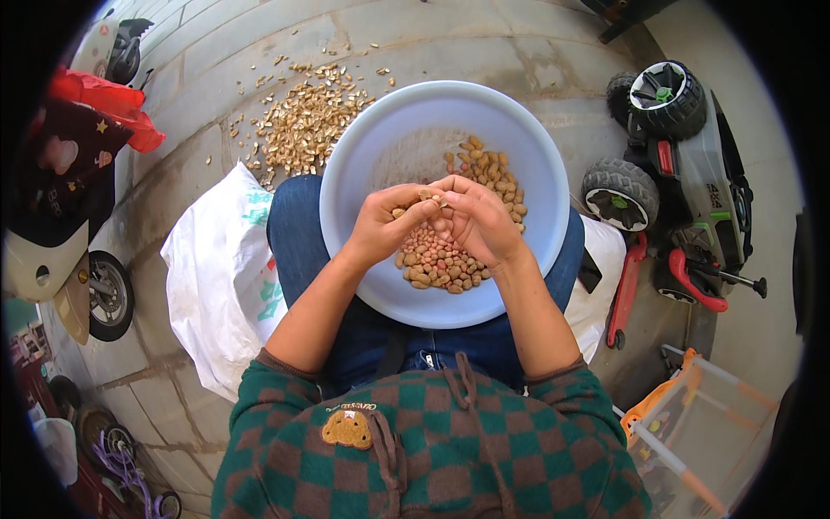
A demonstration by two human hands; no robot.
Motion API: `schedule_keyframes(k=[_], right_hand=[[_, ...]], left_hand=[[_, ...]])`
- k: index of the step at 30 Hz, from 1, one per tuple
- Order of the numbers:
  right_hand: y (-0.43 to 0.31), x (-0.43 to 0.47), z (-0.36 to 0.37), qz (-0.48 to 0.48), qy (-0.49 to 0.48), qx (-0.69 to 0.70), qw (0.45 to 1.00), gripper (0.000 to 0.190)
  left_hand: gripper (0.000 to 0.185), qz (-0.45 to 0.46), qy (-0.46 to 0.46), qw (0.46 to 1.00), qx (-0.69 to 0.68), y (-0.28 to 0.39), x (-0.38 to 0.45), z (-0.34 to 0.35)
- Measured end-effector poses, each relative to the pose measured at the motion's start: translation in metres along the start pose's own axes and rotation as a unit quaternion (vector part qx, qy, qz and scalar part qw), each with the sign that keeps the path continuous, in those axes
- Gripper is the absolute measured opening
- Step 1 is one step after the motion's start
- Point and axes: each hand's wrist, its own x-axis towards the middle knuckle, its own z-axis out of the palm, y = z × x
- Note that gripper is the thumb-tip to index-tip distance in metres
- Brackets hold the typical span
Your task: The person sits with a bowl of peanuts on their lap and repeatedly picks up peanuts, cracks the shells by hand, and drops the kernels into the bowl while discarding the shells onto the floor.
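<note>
Both of my hands meet above a light blue plastic basin that rests on my lap. My left hand pinches a peanut shell between thumb and forefinger, and a whole peanut shows against its curled fingers. My right hand grips the other side of the broken shell, its palm partly turned up. Below the hands lie shelled pink peanut kernels mixed with unshelled peanuts. More unshelled peanuts are heaped along the basin's right side. My fingers hide part of the basin floor.
A pile of empty peanut shells lies on the paved floor beyond the basin. To the left are a white woven sack and a scooter wheel. At right stand a toy ride-on car, a red bar and a dark phone.
</note>
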Motion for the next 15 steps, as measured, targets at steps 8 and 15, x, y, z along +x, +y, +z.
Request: schedule_keyframes(k=[8,15], right_hand=[[0.001,0.004,-0.017,-0.067,0.107,-0.216,0.968,0.027],[0.004,0.005,-0.014,-0.169,0.173,-0.300,0.923,0.026]], left_hand=[[0.018,-0.045,0.149,0.949,0.273,-0.012,0.005,-0.005],[0.022,-0.169,0.129,0.976,-0.036,-0.009,0.007,-0.011]])
